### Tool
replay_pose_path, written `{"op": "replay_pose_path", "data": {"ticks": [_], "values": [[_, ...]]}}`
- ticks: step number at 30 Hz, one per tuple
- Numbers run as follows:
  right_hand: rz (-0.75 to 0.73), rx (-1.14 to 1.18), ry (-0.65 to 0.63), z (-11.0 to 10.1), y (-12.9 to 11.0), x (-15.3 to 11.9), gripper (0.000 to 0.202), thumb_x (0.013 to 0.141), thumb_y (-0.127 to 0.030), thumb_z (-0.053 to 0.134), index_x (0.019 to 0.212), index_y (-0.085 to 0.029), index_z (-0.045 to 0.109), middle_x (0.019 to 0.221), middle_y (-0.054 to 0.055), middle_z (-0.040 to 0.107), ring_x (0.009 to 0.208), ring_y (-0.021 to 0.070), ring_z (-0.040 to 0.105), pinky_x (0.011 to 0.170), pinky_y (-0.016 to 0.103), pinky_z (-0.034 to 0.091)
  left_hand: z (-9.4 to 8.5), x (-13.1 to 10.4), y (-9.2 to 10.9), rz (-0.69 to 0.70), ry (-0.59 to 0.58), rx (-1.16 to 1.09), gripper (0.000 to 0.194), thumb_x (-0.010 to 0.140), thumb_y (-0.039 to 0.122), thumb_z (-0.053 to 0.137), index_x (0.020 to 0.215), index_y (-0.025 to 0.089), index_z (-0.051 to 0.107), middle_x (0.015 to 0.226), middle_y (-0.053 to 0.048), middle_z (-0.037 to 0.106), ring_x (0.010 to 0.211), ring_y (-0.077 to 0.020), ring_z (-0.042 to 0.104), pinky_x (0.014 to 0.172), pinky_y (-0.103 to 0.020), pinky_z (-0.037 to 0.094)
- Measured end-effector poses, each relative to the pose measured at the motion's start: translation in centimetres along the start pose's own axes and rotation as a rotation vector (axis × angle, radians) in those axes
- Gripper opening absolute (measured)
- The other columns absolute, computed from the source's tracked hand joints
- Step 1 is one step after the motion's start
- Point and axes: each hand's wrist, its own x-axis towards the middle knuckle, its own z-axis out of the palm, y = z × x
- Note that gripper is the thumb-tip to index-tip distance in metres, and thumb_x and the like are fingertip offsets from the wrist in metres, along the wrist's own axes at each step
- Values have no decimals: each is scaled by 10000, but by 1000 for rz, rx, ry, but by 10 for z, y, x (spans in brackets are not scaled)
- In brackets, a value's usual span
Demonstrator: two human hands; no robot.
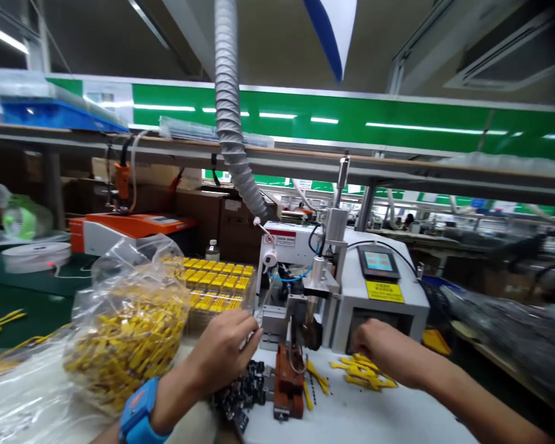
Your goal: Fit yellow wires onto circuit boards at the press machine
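Head view, yellow pieces (369, 377) lying mostly sideways, right hand (383, 344) near

Both hands (226, 345) (374, 339) raised, fingers (250, 333) curled.

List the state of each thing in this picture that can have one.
Left hand: fingers curled, contents unclear
Right hand: fingers curled, contents unclear
Yellow pieces: loosely piled
Screen: lit
Bag: bulging
Bottle: upright
Wristband: worn
Ceiling light: on
Hose: hanging
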Motion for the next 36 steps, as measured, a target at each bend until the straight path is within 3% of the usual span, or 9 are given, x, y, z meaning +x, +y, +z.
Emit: {"op": "replay_pose_path", "data": {"ticks": [4, 7, 14, 20, 24, 27, 29, 33, 36], "values": [[102, -152, -169, 25, 1, 22, 125, 964, -212, 655, 862, -140, 661, 885, 22, 670, 806, 183, 654, 754, 350, 542, 14, -2, -9, -40, -81, -21, 186, 973, 232, 608, 798, 168, 600, 780, 20, 599, 721, -159, 606, 690, -322, 512], [118, -206, -227, 40, -4, 31, 135, 987, -281, 645, 985, -146, 663, 1002, 45, 673, 877, 200, 665, 796, 382, 558, 15, -4, -10, -81, -190, -54, 135, 955, 233, 635, 839, 164, 619, 819, 9, 626, 761, -170, 627, 710, -334, 524], [-4, -191, -209, 42, -6, 24, 96, 974, -224, 655, 1016, -138, 664, 1101, 64, 657, 983, 227, 648, 859, 420, 544, 10, -3, -6, -200, -412, -163, 101, 875, 269, 651, 897, 171, 662, 934, -57, 674, 910, -247, 634, 822, -415, 509], [-60, -102, -145, 42, -3, 20, 57, 905, -66, 661, 914, -121, 668, 1002, 59, 669, 919, 221, 650, 829, 398, 539, 5, -7, -5, -286, -551, -245, 323, 751, 318, 720, 1048, 194, 690, 1085, -93, 677, 1046, -318, 603, 922, -455, 471], [-106, 43, -33, 24, -8, 17, 204, 839, 46, 569, 916, -109, 677, 917, 103, 683, 848, 234, 657, 777, 348, 528, 0, -9, 1, -295, -589, -262, 413, 687, 251, 743, 1095, 236, 684, 1126, -62, 676, 1088, -316, 593, 983, -468, 434], [-165, 177, 80, 16, -10, 12, 265, 938, -44, 499, 1145, -143, 630, 1100, 112, 664, 1026, 229, 620, 905, 343, 491, -6, -9, 7, -300, -599, -256, 454, 664, 240, 758, 1113, 246, 689, 1148, -64, 679, 1118, -326, 585, 993, -469, 433], [-195, 316, 138, 20, -9, 10, 255, 970, -119, 500, 1193, -170, 611, 1104, 96, 654, 1040, 220, 608, 924, 347, 481, -8, -9, 11, -311, -594, -242, 429, 681, 230, 737, 1107, 252, 693, 1148, -63, 682, 1121, -326, 586, 993, -470, 434], [-175, 730, 157, 43, -5, 8, 141, 954, -249, 571, 1002, -191, 689, 859, 47, 656, 768, 191, 629, 719, 311, 500, -5, -9, 18, -314, -578, -209, 408, 693, 174, 679, 1090, 264, 697, 1129, -51, 691, 1074, -303, 612, 968, -441, 460], [-158, 832, 164, 52, -3, 9, 135, 931, -273, 599, 890, -192, 698, 766, 26, 637, 662, 164, 589, 631, 286, 455, 3, -11, 19, -272, -526, -195, 384, 673, 149, 651, 1035, 263, 706, 1087, -46, 702, 1017, -291, 637, 919, -408, 498]]}}
